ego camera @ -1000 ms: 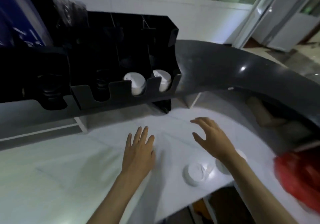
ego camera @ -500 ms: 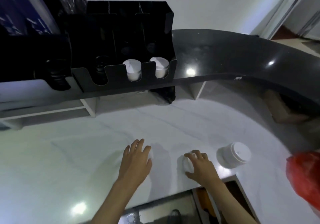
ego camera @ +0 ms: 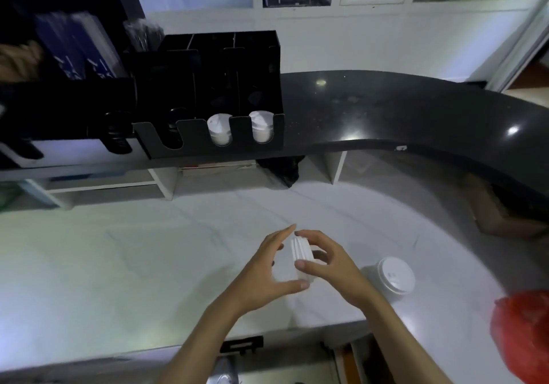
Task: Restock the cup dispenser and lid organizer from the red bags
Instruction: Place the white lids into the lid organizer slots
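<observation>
A small stack of white lids (ego camera: 300, 255) stands on edge above the white counter, held between both hands. My left hand (ego camera: 267, 273) cups its left side with fingers and thumb curved round it. My right hand (ego camera: 329, 261) grips its right side, thumb at the front. A second stack of white lids (ego camera: 393, 278) lies on the counter to the right. The black lid organizer (ego camera: 208, 142) sits on the dark upper counter with white lids in its two right slots (ego camera: 219, 129). A red bag (ego camera: 523, 333) lies at the right edge.
The curved dark upper counter (ego camera: 401, 110) runs across the back and down the right side. Black dispensers and blue boxes (ego camera: 74, 44) stand at the upper left. The white counter's front edge (ego camera: 118, 351) is close below my arms.
My hands were flat on the counter, the right one over the lids. Now both have lifted the stack of lids and hold it between them. The view has tilted up.
</observation>
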